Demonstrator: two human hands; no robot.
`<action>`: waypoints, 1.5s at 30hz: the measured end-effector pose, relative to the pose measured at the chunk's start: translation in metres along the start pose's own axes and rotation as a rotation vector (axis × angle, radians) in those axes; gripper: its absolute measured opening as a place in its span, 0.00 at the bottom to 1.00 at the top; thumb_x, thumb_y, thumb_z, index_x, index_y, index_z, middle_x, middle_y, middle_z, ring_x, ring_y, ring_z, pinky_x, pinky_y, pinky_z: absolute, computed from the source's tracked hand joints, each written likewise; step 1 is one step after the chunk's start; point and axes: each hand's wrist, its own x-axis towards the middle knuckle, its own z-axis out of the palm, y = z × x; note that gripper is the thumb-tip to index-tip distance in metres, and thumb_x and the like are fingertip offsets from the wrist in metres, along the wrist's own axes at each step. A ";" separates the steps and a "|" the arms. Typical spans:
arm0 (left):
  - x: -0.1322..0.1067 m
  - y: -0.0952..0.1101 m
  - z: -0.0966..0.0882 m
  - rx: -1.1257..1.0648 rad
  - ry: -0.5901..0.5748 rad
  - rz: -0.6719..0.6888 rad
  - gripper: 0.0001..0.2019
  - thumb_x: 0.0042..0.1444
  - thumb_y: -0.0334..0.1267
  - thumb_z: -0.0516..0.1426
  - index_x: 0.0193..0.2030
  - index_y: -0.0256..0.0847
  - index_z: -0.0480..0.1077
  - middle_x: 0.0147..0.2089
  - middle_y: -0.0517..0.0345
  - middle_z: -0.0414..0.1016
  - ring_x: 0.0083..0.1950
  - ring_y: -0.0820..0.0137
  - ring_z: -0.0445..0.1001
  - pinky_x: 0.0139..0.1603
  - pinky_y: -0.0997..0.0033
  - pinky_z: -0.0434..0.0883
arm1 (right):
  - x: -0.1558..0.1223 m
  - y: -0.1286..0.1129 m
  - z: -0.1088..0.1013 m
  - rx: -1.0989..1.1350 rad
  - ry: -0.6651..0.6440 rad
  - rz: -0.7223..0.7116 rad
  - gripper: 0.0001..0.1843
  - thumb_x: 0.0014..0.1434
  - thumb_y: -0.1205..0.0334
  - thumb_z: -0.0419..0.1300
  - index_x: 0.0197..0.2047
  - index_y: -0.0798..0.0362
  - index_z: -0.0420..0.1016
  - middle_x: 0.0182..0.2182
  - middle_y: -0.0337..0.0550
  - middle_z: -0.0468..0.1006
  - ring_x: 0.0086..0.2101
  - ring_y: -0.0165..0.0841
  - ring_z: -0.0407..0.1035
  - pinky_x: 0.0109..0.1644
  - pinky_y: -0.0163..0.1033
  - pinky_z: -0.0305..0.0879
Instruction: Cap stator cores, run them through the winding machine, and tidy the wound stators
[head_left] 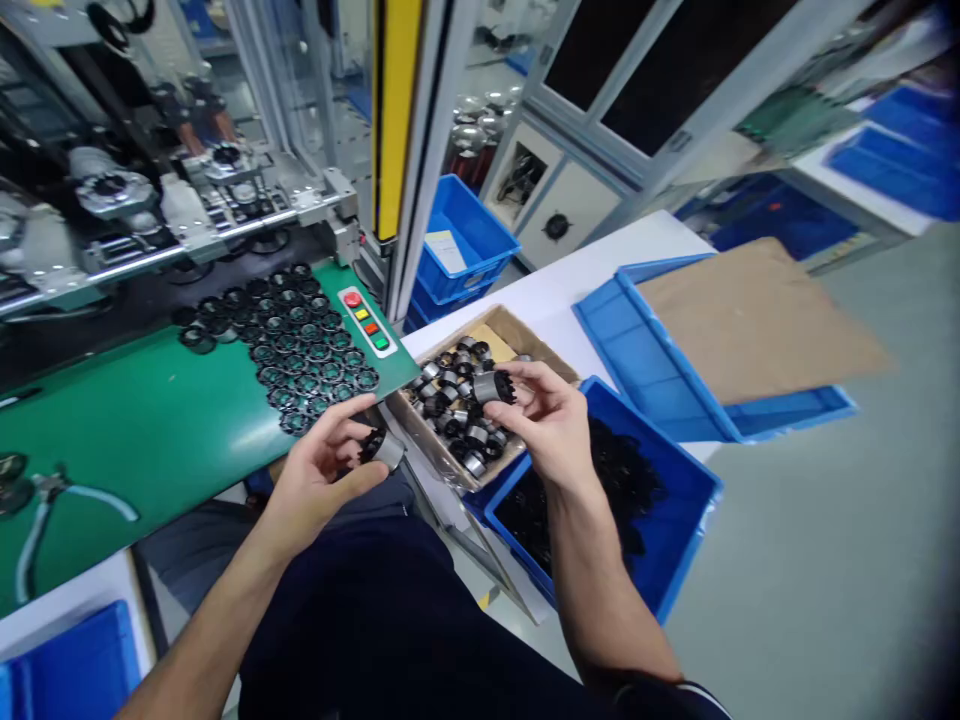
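My left hand (324, 462) is closed around a small metal ring part with black teeth (384, 447), held just off the near edge of the green mat (135, 420). My right hand (546, 418) pinches a second such ring part (491, 388) above a cardboard box (540, 352) filled with several more of the same silver-and-black parts. Many black ring parts (300, 350) lie in rows on the green mat. The two hands are close together, a short gap between them.
A blue bin (690, 490) of black parts sits under my right forearm. Another blue bin (637, 350) carries a cardboard sheet (750, 320). A button panel (367, 322) edges the mat. Pliers (45, 500) lie at left. Machinery (150, 200) stands behind.
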 end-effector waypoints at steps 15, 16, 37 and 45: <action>-0.026 -0.046 -0.155 0.876 0.527 0.192 0.23 0.66 0.58 0.66 0.58 0.44 0.85 0.34 0.59 0.79 0.36 0.60 0.81 0.47 0.60 0.77 | 0.059 0.057 0.086 -0.587 -0.017 -0.213 0.31 0.57 0.33 0.79 0.50 0.50 0.91 0.31 0.42 0.80 0.29 0.38 0.67 0.45 0.49 0.76; -0.026 -0.050 -0.157 0.871 0.526 0.193 0.23 0.66 0.57 0.66 0.59 0.44 0.85 0.35 0.59 0.79 0.37 0.60 0.82 0.47 0.60 0.77 | 0.060 0.060 0.087 -0.588 -0.011 -0.207 0.32 0.58 0.33 0.79 0.52 0.51 0.91 0.32 0.42 0.80 0.29 0.38 0.67 0.46 0.49 0.76; -0.045 -0.032 -0.192 0.244 0.478 0.027 0.34 0.57 0.66 0.75 0.61 0.48 0.76 0.61 0.50 0.85 0.62 0.51 0.86 0.66 0.53 0.83 | 0.054 0.026 0.081 -0.472 -0.060 -0.183 0.30 0.61 0.39 0.80 0.58 0.49 0.87 0.50 0.49 0.90 0.45 0.42 0.85 0.57 0.52 0.87; -0.030 -0.051 -0.172 0.901 0.549 0.240 0.21 0.67 0.60 0.68 0.55 0.48 0.88 0.49 0.47 0.89 0.56 0.47 0.81 0.61 0.47 0.80 | 0.055 0.052 0.090 -0.655 -0.044 -0.295 0.24 0.62 0.40 0.78 0.52 0.48 0.92 0.47 0.52 0.92 0.48 0.51 0.82 0.62 0.62 0.81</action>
